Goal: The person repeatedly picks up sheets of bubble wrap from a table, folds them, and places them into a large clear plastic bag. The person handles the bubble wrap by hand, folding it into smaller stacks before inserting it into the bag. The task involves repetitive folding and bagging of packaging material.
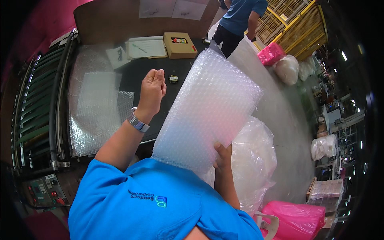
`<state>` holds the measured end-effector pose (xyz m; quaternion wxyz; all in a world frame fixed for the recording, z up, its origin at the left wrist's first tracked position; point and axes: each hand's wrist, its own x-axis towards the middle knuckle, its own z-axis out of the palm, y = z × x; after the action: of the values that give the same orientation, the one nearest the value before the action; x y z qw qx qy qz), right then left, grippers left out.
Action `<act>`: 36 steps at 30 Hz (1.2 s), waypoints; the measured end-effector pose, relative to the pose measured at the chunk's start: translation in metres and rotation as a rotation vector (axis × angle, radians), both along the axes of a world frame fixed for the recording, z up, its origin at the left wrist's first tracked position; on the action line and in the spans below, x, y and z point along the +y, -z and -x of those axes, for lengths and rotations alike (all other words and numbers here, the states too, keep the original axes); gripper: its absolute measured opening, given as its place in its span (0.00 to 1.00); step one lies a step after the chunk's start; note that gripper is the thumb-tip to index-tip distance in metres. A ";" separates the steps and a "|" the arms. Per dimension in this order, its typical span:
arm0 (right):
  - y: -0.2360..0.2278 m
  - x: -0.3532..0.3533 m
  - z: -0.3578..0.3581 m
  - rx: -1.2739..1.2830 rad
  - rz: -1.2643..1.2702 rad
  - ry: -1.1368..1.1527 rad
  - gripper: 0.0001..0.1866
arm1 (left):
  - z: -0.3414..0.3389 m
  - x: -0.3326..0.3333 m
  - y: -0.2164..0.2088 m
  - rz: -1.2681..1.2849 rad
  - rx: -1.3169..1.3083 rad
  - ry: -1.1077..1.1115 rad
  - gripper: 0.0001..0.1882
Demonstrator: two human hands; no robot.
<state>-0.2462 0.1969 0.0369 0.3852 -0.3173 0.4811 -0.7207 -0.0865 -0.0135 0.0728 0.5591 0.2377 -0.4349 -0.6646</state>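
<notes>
My right hand [223, 157] grips the lower right edge of a large translucent bubble wrap sheet [206, 108], its thumb on the near face. The sheet stands tilted in front of my body, apparently flat and possibly a pouch. Raised left of it, my left hand [153, 90] is closed, fingertips and thumb pressed together; whatever it may hold is hidden. Just right of that hand, a small yellow-and-black object [173, 79] lies on the dark table [134, 76]. More bubble wrap pieces [98, 96] lie flat at the table's left.
A cardboard box [180, 47], papers [146, 48] and a small plastic packet [117, 57] sit at the table's back. A roller conveyor [40, 96] borders the left. Clear plastic bags [254, 160] and a pink wrapped bundle [296, 218] stand right. A person [240, 20] is beyond.
</notes>
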 end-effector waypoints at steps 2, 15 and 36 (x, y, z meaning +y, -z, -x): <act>0.003 0.002 0.002 -0.055 -0.011 -0.017 0.46 | -0.002 0.003 -0.014 0.076 -0.167 -0.037 0.14; 0.012 0.009 0.006 -0.167 -0.036 -0.110 0.48 | 0.005 -0.006 -0.009 0.150 -0.209 -0.092 0.14; 0.006 0.010 0.003 -0.165 0.023 -0.131 0.45 | 0.013 -0.016 -0.026 0.142 -0.353 -0.056 0.11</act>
<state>-0.2493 0.2070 0.0309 0.4663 -0.2922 0.4176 -0.7231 -0.0998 -0.0292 0.0983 0.5078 0.3224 -0.5653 -0.5644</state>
